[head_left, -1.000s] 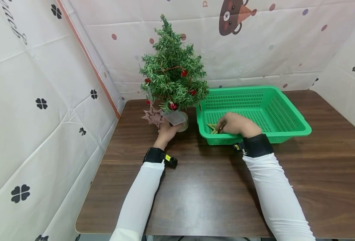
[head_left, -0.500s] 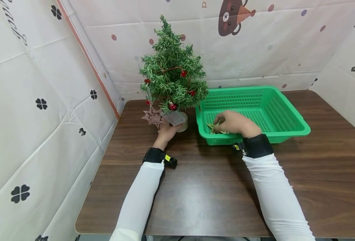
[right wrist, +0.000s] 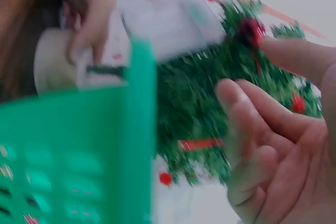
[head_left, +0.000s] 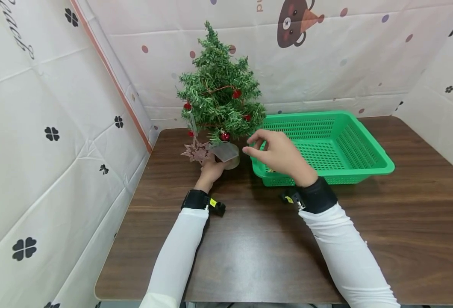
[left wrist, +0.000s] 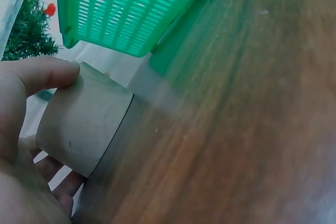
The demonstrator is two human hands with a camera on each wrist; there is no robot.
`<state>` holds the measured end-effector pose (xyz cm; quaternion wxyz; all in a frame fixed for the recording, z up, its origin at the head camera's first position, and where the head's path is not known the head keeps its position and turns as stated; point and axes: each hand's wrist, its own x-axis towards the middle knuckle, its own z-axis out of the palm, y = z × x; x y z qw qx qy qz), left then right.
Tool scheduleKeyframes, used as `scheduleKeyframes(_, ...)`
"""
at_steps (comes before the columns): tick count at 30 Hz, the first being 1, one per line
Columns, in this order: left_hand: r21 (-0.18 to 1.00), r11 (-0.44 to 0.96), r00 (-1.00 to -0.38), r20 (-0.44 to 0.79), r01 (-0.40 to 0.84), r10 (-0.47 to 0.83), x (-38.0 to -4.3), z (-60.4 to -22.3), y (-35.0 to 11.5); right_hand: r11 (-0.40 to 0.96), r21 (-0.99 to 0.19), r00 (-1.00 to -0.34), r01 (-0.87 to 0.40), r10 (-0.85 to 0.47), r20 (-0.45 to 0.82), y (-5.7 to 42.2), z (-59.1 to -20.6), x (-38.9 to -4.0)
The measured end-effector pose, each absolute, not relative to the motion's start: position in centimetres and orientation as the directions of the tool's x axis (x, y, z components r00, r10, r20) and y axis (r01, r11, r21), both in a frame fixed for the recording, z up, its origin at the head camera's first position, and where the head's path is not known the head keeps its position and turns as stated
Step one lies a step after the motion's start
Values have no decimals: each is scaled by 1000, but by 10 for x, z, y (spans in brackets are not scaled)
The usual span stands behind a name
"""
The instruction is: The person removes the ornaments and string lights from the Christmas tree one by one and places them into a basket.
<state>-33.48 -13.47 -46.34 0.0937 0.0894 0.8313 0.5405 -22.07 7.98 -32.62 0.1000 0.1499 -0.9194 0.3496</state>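
Note:
My left hand [head_left: 212, 170] grips the pale round base [left wrist: 89, 121] of a small Christmas tree [head_left: 220, 92], thumb on one side and fingers on the other in the left wrist view. Red ball ornaments [head_left: 225, 136] hang among the branches. A pinkish snowflake ornament [head_left: 196, 152] and a translucent flat piece [head_left: 225, 151] are beside that hand. My right hand [head_left: 278, 154] is above the left rim of the green basket [head_left: 374, 171], thumb and fingers apart with nothing seen between them. In the right wrist view its thumb tip overlaps a red ball [right wrist: 252, 30]; contact cannot be told.
Small yellowish pieces [head_left: 271, 170] lie in the basket's near left corner, mostly hidden by the right hand. The brown wooden table [head_left: 249, 256] carries tree and basket. Printed white cloth [head_left: 157, 64] hangs behind and at the sides.
My right hand has risen out of the basket and moved left toward the tree, its fingers spreading apart. The left hand stays on the tree's base.

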Motion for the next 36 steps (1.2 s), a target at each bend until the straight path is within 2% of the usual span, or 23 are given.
scheduleKeyframes(5,915,393,-970,-9,90,243,-335,-466,-132,665,-653,-925,-362,-172,339,65,-335,-223)
scheduleKeyframes(12,918,376,-971,32,122,237,-334,-467,-132,621,-704,-917,-344,-60,395,54,-340,-227)
scheduleKeyframes(18,906,407,-973,27,120,228,-335,-465,-132,571,-729,-892,-377,-12,452,42,-339,-233)
scheduleKeyframes(23,909,401,-974,20,111,226,-335,-463,-132,544,-754,-893,-367,21,450,33,-337,-234)
scheduleKeyframes(36,892,438,-977,17,111,214,-334,-462,-130,541,-726,-848,-424,44,528,25,-338,-230)
